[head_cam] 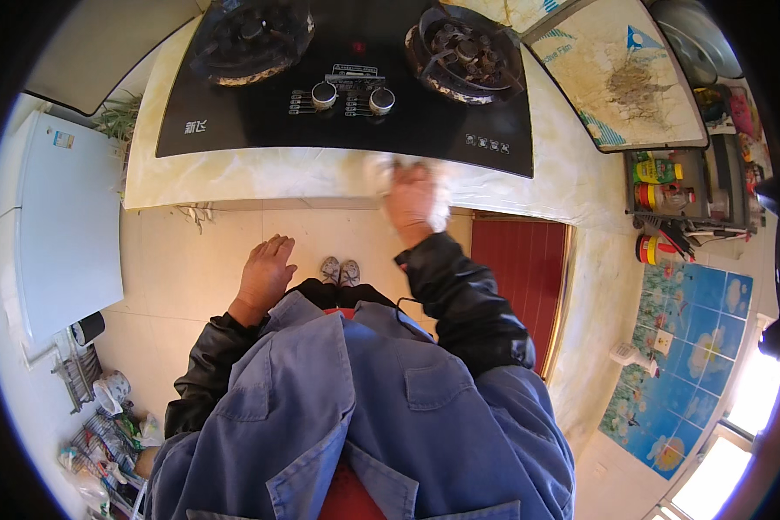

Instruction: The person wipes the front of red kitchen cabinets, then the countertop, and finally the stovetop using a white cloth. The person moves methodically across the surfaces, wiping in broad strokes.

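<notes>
My right hand [411, 197] lies on a whitish cloth [439, 211], blurred, at the front edge of the marbled countertop [247, 175]. Just beyond it is the black glass gas cooktop [247, 133], with two round knobs, the left knob [324, 95] and the right knob [382, 101]. Two burners with dark pan supports stand on the glass, the left burner [252, 32] and the right burner [467, 53]. My left hand [264, 276] hangs over the floor below the counter, fingers apart, holding nothing.
A pale refrigerator [71, 221] stands at the left. Right of the cooktop leans a stained, film-covered panel [624, 78], beside a rack [689, 218] of bottles. Under the counter is a red cabinet door [517, 279]. A wire rack with bags [97, 455] stands at the lower left.
</notes>
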`<action>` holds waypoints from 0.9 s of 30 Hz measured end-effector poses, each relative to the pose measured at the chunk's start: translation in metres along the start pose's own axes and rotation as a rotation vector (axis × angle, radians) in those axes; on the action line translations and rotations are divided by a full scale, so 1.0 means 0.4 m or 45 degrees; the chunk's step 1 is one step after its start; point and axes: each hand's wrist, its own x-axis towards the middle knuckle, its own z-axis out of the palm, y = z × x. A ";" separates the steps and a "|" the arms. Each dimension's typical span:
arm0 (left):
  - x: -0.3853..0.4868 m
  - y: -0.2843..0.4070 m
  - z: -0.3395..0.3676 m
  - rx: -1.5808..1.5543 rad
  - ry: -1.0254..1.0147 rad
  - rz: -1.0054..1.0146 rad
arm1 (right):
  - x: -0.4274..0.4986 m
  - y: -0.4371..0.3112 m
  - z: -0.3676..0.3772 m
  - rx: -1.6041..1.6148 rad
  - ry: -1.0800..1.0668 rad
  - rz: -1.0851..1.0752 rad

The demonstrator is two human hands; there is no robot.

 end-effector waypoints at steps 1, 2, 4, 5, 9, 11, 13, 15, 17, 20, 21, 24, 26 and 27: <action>-0.007 0.011 -0.003 -0.003 -0.013 0.003 | 0.012 -0.052 -0.017 0.171 -0.157 0.001; -0.015 0.020 -0.009 0.028 -0.008 0.033 | 0.013 -0.058 -0.033 0.213 -0.008 0.022; -0.030 0.027 -0.025 0.054 0.000 0.041 | -0.001 -0.038 -0.055 0.287 0.113 0.031; -0.041 0.029 -0.031 0.061 -0.003 0.039 | -0.015 0.006 -0.060 0.307 0.185 0.003; -0.095 0.023 -0.042 0.070 0.028 -0.045 | -0.092 0.220 -0.037 0.239 0.240 0.112; -0.133 0.021 -0.042 0.057 0.035 -0.085 | -0.118 0.286 -0.008 0.035 0.292 0.303; -0.170 0.016 -0.045 0.066 0.028 -0.140 | -0.120 0.313 0.023 0.080 0.197 0.494; -0.201 0.005 -0.051 0.064 0.033 -0.174 | -0.106 0.299 0.051 0.200 0.170 0.433; -0.226 -0.004 -0.053 0.044 0.045 -0.219 | -0.087 0.260 0.066 0.248 0.097 0.357; -0.247 -0.032 -0.058 -0.003 0.105 -0.225 | -0.059 0.157 0.061 0.260 0.046 0.225; -0.253 -0.045 -0.062 -0.023 0.098 -0.237 | -0.046 0.114 0.053 0.257 0.055 0.180; -0.271 -0.099 -0.079 -0.033 0.102 -0.215 | -0.012 -0.034 0.019 0.243 0.165 0.055; -0.291 -0.148 -0.101 -0.021 0.090 -0.202 | 0.014 -0.139 -0.009 0.305 0.150 0.024; -0.306 -0.177 -0.116 -0.024 0.097 -0.195 | 0.025 -0.195 -0.023 0.330 0.173 -0.004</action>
